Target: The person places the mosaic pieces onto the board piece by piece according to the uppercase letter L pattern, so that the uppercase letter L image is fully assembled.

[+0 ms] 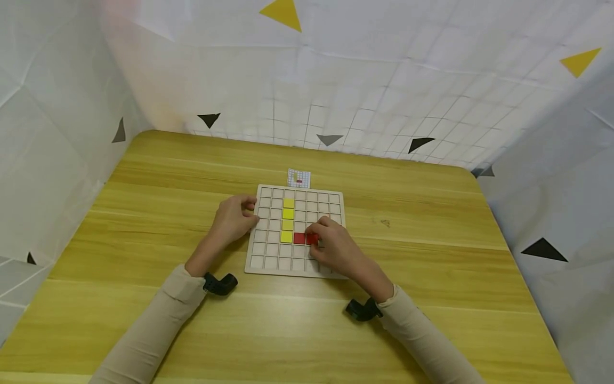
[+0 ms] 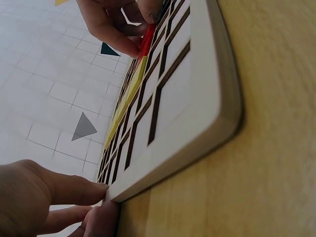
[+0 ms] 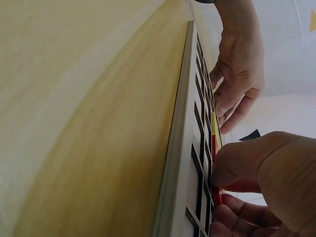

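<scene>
A pale wooden grid board (image 1: 256,256) lies on the table. Four yellow tiles form a column on it, the lowest yellow tile (image 1: 286,236) being beside a red tile (image 1: 299,238). My right hand (image 1: 336,248) pinches another red tile (image 1: 312,239) just right of that one, at the same row; its fingers partly cover the tile. In the right wrist view, thumb and fingers close around the red tile (image 3: 216,195) at the board's surface. My left hand (image 1: 232,218) grips the board's left edge, thumb and fingertips at the rim (image 2: 114,190) in the left wrist view.
A small printed card (image 1: 299,178) with a coloured grid pattern touches the board's far edge. The wooden table (image 1: 408,229) extends around the board, with white sheeting (image 1: 336,69) behind and at the sides. Each wrist wears a black camera (image 1: 221,285).
</scene>
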Demonstrator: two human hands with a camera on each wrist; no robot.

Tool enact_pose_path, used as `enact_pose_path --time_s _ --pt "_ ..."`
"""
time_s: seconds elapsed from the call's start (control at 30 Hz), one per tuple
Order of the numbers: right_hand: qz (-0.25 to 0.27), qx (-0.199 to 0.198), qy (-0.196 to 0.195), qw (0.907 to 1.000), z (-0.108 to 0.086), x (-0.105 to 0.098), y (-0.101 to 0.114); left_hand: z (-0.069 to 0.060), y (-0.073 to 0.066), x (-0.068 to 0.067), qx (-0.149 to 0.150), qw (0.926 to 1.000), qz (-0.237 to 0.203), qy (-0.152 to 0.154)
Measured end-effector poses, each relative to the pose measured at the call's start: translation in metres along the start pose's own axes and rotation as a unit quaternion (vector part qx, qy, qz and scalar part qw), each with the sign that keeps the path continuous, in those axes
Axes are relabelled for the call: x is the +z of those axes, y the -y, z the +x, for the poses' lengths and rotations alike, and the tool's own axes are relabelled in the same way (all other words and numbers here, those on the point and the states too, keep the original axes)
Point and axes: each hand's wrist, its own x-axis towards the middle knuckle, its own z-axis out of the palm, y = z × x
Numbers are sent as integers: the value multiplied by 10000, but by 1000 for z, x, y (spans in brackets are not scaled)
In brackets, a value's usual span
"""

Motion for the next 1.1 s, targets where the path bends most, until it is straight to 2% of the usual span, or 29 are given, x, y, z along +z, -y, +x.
enact_pose_path --time_s 0.73,1.1 --pt "94 55 64 9999 -2 -3 -3 2 2 3 41 10000 -35 40" --pt "79 125 -126 9998 -4 -10 -2 -1 1 1 105 9999 29 21"
